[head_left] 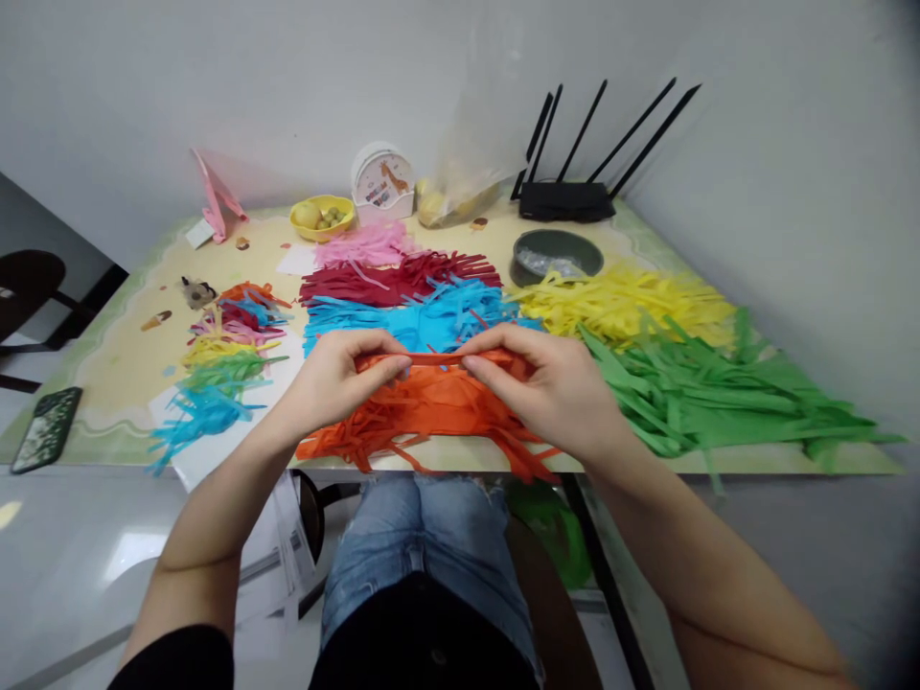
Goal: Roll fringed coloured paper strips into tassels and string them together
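An orange paper strip (433,360) is stretched level between my two hands just above the table's near edge. My left hand (337,376) pinches its left end and my right hand (550,383) pinches its right end, fingers closed. Directly under the strip lies a heap of orange paper strips (424,414). Behind it are piles of blue strips (424,321), dark red strips (395,281) and pink strips (366,245).
Yellow strips (622,302) and green strips (704,393) fill the right side. A mixed pile of coloured strips (219,369) lies left. A phone (47,428) sits at the left edge. At the back stand a grey bowl (557,255), a router (567,199), a yellow bowl (322,217) and a clock (383,184).
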A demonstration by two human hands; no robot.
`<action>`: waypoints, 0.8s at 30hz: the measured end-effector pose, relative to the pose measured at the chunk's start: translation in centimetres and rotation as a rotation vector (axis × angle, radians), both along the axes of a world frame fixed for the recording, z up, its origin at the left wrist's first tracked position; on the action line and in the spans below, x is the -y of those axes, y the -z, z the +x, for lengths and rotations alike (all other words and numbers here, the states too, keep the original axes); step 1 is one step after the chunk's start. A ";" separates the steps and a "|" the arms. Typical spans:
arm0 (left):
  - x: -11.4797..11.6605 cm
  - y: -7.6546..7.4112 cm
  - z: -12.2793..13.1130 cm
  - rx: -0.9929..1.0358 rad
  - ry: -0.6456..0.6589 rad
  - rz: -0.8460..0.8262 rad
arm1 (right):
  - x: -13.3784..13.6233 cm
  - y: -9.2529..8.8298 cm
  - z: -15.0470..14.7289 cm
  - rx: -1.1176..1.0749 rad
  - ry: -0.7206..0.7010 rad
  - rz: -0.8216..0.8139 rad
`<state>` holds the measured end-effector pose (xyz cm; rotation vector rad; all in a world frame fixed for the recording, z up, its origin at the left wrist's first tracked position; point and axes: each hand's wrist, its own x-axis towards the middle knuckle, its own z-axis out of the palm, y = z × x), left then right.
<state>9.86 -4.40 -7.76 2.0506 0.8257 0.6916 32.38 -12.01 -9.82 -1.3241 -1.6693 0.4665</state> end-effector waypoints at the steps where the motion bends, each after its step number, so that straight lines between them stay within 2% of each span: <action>1: 0.1 0.1 0.0 0.029 0.005 -0.044 | 0.0 0.0 -0.1 -0.073 -0.007 -0.030; 6: 0.4 0.6 -0.1 0.216 0.048 -0.273 | -0.2 0.7 -0.6 -0.533 -0.111 -0.157; 9: 0.2 1.0 -0.3 0.310 0.093 -0.353 | -0.2 1.4 -0.5 -0.635 -0.138 -0.166; 13: -0.2 1.9 -0.4 0.394 0.139 -0.388 | -0.5 2.1 -0.1 -0.667 -0.214 -0.157; 18: -0.6 2.8 -0.5 0.386 0.146 -0.322 | -0.6 2.2 -0.2 -0.548 -0.193 -0.068; 21: -0.6 2.0 -0.9 0.240 0.178 -0.165 | -0.3 1.8 -0.4 -0.285 -0.132 0.117; 24: -0.4 0.7 -1.2 0.047 0.189 0.061 | -0.1 1.1 -0.4 -0.040 -0.168 0.252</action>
